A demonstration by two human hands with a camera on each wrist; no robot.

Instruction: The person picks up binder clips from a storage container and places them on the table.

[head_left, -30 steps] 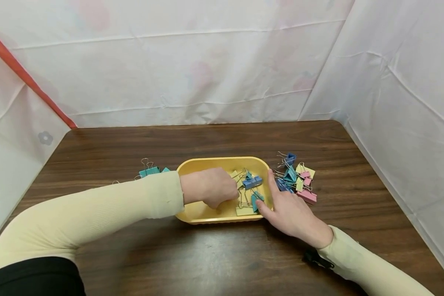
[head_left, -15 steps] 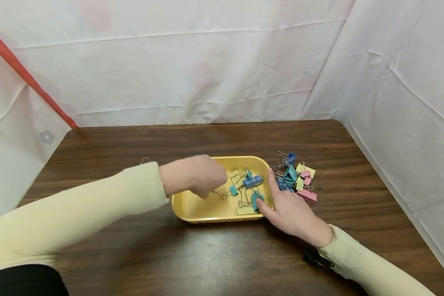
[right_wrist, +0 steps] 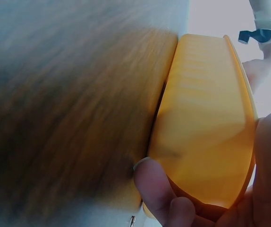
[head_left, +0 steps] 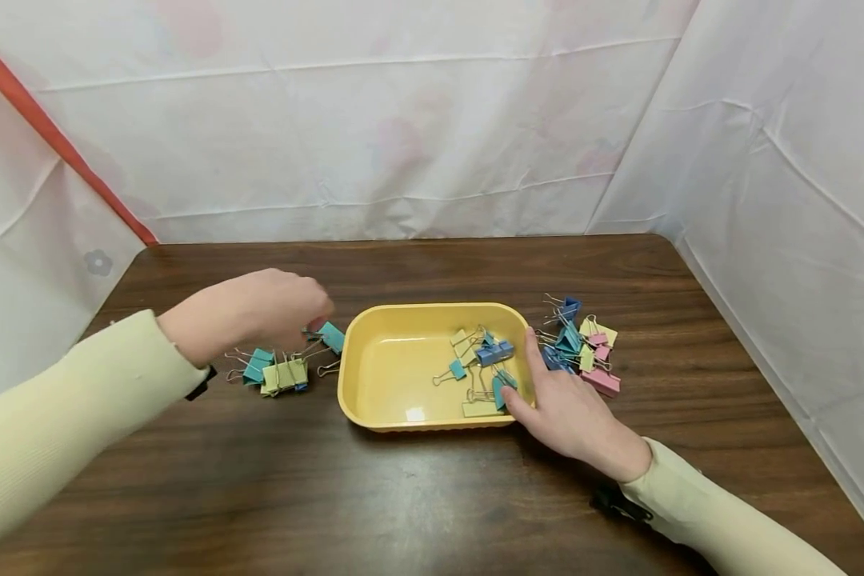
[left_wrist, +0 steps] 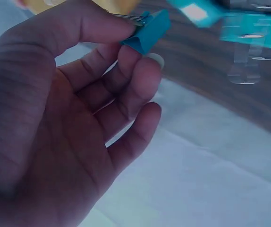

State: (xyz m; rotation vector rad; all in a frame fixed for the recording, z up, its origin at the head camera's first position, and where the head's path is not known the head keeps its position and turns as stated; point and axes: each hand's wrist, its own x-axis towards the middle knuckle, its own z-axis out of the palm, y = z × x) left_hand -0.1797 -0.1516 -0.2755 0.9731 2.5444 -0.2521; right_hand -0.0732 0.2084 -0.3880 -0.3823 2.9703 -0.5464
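My left hand point(head_left: 259, 310) is over the left pile, palm side turned from the head camera. In the left wrist view it pinches a teal binder clip point(left_wrist: 152, 34) between thumb and fingers, silver handles by the thumb. My right hand point(head_left: 576, 412) grips the right end of a yellow plastic tray point(head_left: 366, 394), thumb at the inner side and fingers curled round the outer wall point(right_wrist: 201, 118). Inside, to the right, lie a blue binder clip point(head_left: 494, 353), a small teal binder clip point(head_left: 457, 370) and several yellow and teal ones.
Left of the tray lie a yellow binder clip point(head_left: 286, 376), a teal one point(head_left: 258, 366) and another teal one point(head_left: 331, 338) by the rim. A mixed pile with a pink binder clip point(head_left: 602, 382) sits right of it. White curtains point(head_left: 403, 144) hang behind the brown table point(head_left: 403, 496).
The left hand has moved left out of the tray to the left pile. A small teal binder clip now lies free in the tray. The right hand stays at the tray's end.
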